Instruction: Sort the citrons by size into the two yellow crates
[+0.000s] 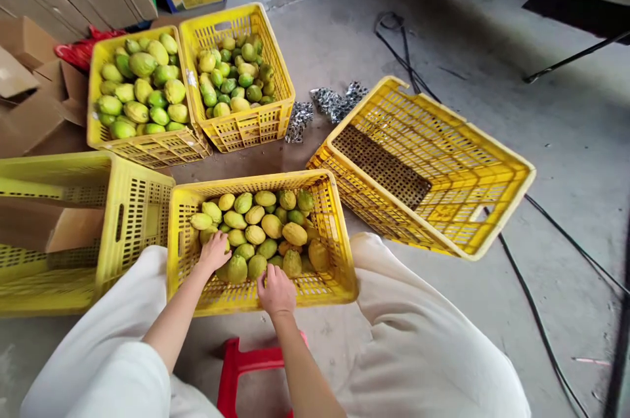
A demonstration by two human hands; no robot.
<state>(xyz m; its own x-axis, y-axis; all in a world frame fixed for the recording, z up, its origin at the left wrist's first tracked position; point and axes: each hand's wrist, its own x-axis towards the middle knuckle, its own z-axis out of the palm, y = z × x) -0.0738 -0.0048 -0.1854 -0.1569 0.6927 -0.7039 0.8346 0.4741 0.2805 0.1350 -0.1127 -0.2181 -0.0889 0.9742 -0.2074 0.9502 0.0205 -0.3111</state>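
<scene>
Greenish-yellow lemons (255,234) lie loosely in a yellow plastic crate (256,186) between my knees. My left hand (214,252) reaches into its left part, fingers curled down over a lemon that the hand mostly hides. Just inside the near rim is my right hand (276,290), its fingers bent and closed beside the front row of lemons. Whatever lies beneath those right fingers is hidden from above.
Two fuller yellow crates, a left one (93,103) and a right one (288,86), hold lemons behind. An empty crate (492,136) tilts at right. Another crate (111,228) at left holds cardboard (49,224). Black cables (529,300) cross the floor; a red stool (256,359) is below.
</scene>
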